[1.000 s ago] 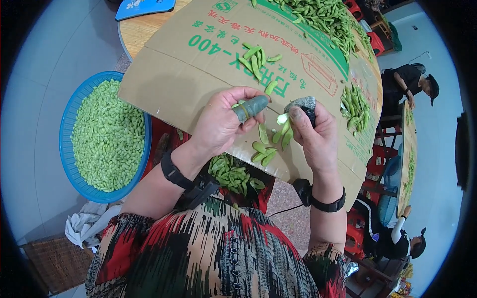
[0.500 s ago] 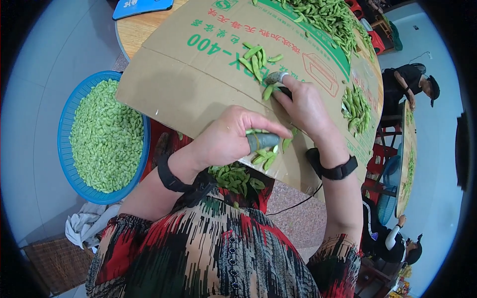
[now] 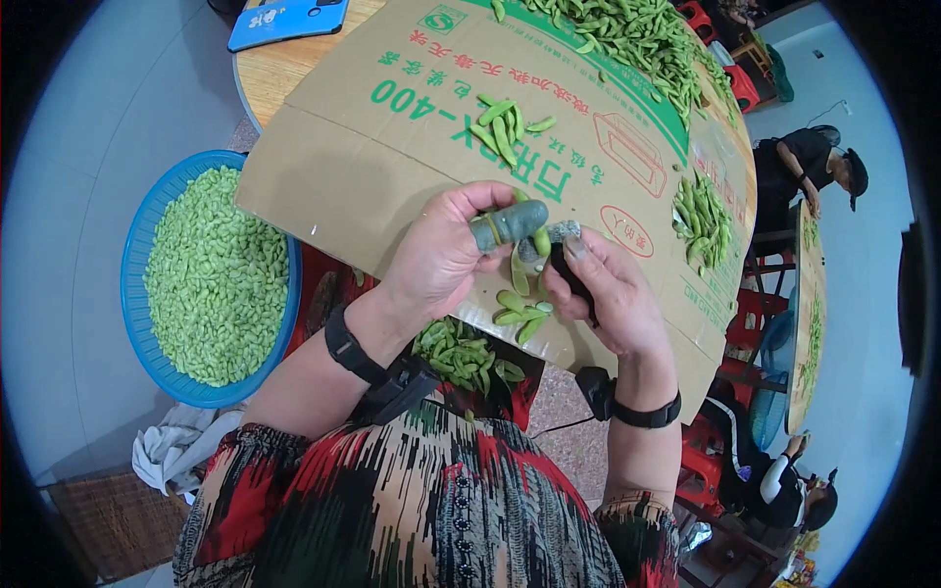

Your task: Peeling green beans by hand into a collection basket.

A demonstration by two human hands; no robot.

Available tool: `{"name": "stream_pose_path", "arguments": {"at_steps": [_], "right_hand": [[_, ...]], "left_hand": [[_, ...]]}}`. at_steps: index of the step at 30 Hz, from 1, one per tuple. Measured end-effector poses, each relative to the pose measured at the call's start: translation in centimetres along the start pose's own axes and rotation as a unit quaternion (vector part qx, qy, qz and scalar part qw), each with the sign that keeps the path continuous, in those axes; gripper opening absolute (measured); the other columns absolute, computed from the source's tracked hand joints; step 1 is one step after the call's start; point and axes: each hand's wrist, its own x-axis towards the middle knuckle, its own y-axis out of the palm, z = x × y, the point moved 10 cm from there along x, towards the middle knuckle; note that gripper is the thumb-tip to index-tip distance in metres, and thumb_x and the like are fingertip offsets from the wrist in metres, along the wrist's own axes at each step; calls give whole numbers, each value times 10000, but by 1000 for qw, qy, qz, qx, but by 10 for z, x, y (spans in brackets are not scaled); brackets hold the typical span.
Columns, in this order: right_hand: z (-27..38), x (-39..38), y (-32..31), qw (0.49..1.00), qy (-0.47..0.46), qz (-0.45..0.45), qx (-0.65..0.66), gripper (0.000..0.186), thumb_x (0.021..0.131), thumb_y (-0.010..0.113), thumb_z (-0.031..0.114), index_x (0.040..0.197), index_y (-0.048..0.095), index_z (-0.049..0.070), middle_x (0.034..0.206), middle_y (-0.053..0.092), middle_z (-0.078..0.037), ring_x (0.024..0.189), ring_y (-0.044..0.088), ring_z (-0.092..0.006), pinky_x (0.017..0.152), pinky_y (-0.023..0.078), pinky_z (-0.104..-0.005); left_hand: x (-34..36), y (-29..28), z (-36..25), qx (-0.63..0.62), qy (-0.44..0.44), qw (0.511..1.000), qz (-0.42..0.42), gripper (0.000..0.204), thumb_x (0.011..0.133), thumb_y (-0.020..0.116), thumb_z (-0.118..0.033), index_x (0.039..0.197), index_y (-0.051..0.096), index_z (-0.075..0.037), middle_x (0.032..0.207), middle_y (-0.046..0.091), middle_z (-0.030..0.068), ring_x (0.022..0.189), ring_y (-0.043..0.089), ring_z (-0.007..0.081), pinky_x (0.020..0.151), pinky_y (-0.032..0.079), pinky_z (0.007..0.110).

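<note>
Close together over the cardboard, my left hand (image 3: 436, 245) and my right hand (image 3: 618, 299) meet around a green soybean pod (image 3: 541, 241). A green finger cover (image 3: 510, 226) with a yellowish band sits on one of my left fingers, which pinch the pod. My right hand has a grey speckled finger cover (image 3: 551, 238) and is closed on a small black object (image 3: 572, 279), mostly hidden, its tip by the pod. Just below the hands lie a few pods (image 3: 520, 316). Another small group of pods (image 3: 503, 127) rests farther out on the printed cardboard (image 3: 333, 186).
Left of the table stands a blue basket (image 3: 128, 279) full of shelled green beans. Pod shells (image 3: 461, 355) lie below the cardboard edge, near my lap. A big pod heap (image 3: 637, 44), a smaller pile (image 3: 703, 218) and a blue phone (image 3: 289, 24) are on the table. Two people work at right.
My right hand has come back toward me from the pod group with a pod, bringing it to my left hand. My left hand has risen slightly and turned to grip it.
</note>
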Motion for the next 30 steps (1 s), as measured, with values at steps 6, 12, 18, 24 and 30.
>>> {"name": "stream_pose_path", "arguments": {"at_steps": [6, 12, 18, 24, 30], "right_hand": [[-1, -7, 6, 999, -13, 10, 28, 265, 965, 404, 267, 835, 505, 60, 615, 430, 48, 511, 340, -25, 454, 257, -180], [-3, -9, 5, 998, -31, -40, -41, 174, 959, 419, 169, 883, 529, 57, 615, 422, 59, 508, 324, -17, 452, 238, -167], [-18, -11, 20, 977, 45, 13, 210, 187, 954, 435, 162, 873, 560, 48, 615, 433, 54, 512, 335, -13, 455, 258, -168], [5, -7, -11, 957, -139, -177, -185, 127, 924, 480, 117, 844, 560, 59, 611, 455, 58, 517, 358, -16, 464, 292, -164], [-12, -4, -17, 989, -20, -142, 45, 196, 929, 468, 145, 772, 534, 48, 593, 458, 57, 536, 400, -18, 476, 321, -190]], "left_hand": [[-3, 2, -17, 99, 98, 990, -13, 99, 834, 611, -58, 930, 587, -62, 813, 598, -21, 623, 475, -11, 493, 320, 136], [-6, 9, -7, 99, 77, 992, 7, 127, 830, 600, -36, 957, 592, -41, 864, 608, 8, 698, 544, 39, 566, 400, 155], [-5, 13, 13, -52, -48, 994, 86, 127, 832, 600, -55, 957, 591, -35, 912, 601, 15, 743, 533, 39, 615, 412, 160], [-3, 14, 2, 203, 40, 978, 3, 151, 813, 616, -28, 961, 588, -23, 908, 592, -2, 795, 539, 51, 694, 448, 195], [1, 8, 7, 160, 2, 987, -3, 284, 819, 587, 7, 1102, 574, -3, 1001, 604, 15, 894, 557, 61, 741, 463, 202]]}}
